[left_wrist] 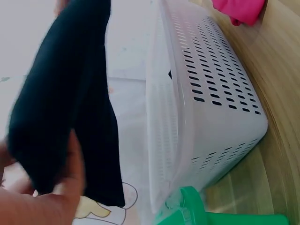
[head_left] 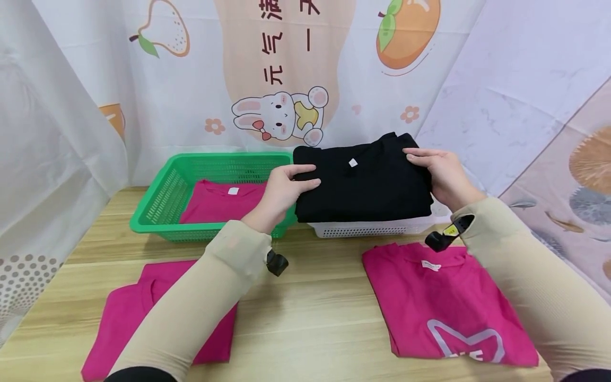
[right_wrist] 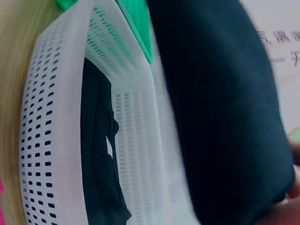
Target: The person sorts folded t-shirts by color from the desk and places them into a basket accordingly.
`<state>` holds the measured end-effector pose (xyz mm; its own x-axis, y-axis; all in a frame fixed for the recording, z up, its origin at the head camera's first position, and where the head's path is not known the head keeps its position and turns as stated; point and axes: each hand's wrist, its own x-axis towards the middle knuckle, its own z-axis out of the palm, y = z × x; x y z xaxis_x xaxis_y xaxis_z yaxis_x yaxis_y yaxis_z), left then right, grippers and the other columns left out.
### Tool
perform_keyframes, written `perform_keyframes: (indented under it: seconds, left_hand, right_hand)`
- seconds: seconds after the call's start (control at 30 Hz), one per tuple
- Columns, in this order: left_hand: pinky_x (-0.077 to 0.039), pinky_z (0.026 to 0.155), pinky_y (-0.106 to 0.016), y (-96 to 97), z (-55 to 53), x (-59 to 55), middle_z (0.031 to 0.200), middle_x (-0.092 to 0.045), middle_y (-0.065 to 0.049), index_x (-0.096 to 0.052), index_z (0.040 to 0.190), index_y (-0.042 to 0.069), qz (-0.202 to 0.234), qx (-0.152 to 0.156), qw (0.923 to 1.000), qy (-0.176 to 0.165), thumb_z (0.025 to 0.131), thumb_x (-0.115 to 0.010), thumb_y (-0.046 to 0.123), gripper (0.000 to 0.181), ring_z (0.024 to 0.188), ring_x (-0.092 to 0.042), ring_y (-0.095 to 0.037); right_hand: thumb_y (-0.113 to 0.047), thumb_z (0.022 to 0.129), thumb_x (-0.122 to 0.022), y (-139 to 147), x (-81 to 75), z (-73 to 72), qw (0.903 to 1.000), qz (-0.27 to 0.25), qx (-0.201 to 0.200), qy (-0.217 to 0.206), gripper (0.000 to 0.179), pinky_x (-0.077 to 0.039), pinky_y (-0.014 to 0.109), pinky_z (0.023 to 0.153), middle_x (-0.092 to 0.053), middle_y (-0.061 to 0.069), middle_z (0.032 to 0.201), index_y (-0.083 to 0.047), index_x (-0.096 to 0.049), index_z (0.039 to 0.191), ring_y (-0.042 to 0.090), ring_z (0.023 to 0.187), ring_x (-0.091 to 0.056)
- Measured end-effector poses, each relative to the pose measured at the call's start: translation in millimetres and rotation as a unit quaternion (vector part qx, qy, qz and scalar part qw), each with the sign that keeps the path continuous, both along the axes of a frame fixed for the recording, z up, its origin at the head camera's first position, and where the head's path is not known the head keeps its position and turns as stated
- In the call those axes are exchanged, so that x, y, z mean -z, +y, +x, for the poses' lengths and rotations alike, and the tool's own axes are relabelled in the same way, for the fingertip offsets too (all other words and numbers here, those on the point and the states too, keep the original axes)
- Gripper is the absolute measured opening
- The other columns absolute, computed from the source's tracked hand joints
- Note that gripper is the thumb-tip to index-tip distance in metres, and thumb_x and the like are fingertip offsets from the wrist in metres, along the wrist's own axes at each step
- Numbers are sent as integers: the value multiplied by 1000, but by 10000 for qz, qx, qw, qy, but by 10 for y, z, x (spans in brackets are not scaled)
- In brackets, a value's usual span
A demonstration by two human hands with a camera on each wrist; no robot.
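Note:
A folded black T-shirt [head_left: 363, 185] with a small white label hangs between both hands, above the white perforated basket [left_wrist: 220, 84]. My left hand [head_left: 281, 192] pinches its left side, thumb on the near face. At the opposite end my right hand [head_left: 441, 175] grips the right side. From the left wrist, the folded shirt [left_wrist: 70, 89] appears edge-on, apart from the basket rim. Inside the basket, the right wrist view shows another black garment [right_wrist: 101, 154] with a white tag, lying at the bottom.
A green basket [head_left: 159, 229] on the left holds a folded pink shirt [head_left: 215, 204]. Another pink shirt [head_left: 126, 307] lies front left on the wooden table [head_left: 305, 318]. At front right is a pink shirt with a star print [head_left: 429, 297]. A printed curtain [head_left: 191, 106] hangs behind.

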<state>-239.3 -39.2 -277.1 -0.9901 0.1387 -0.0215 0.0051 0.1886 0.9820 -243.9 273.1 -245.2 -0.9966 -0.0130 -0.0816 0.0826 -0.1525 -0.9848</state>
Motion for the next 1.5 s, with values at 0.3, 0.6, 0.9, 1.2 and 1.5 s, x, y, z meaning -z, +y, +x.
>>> perform_keyframes:
  seconds: [0.3, 0.6, 0.9, 1.2, 1.5]
  left_hand:
    - [-37, 116, -41, 2, -87, 26, 160, -35, -4, -48, 148, 19, -648, 653, 9957, 134, 94, -62, 3, 58, 148, -28, -21]
    - [-45, 108, -40, 82, -224, 151, 155, -42, -8, -52, 145, 17, -1213, 393, 9896, 670, 91, -68, 5, 57, 137, -44, -25]
    - [-51, 98, -38, 209, -277, 270, 153, -47, -7, -54, 144, 20, -1492, 53, 9870, 600, 91, -68, 4, 57, 135, -46, -24]
    - [-46, 106, -40, 298, -321, 360, 154, -44, -10, -51, 145, 15, -1547, 104, 9854, 709, 93, -61, -1, 56, 143, -38, -23]
    - [-40, 113, -41, 320, -346, 403, 154, -44, -12, -51, 146, 14, -1605, 85, 9844, 710, 92, -56, -5, 57, 144, -37, -25]
  right_hand:
    - [8, 96, -53, 139, 91, -91, 9968, 75, -795, -50, 45, -56, 20, 82, -19, 7, 165, -18, -66, 130, 2, 103, -65]
    - [13, 91, -56, 130, 233, -180, 9997, 121, -23, 228, 58, -54, 15, 81, -20, 5, 165, -15, -55, 142, 11, 132, -46]
    - [18, 87, -55, 93, 383, -289, 9959, 270, 720, 468, 60, -46, 12, 92, -27, 7, 163, -9, -55, 141, 13, 146, -30]
    - [17, 86, -58, 108, 495, -295, 9926, -11, 1128, 444, 55, -55, 15, 75, -65, -4, 115, -6, -60, 136, 4, 94, -64]
    - [18, 85, -60, 54, 566, -318, 9867, -250, 1569, 350, 56, -55, 15, 74, -68, -7, 107, -7, -61, 135, 5, 92, -64]
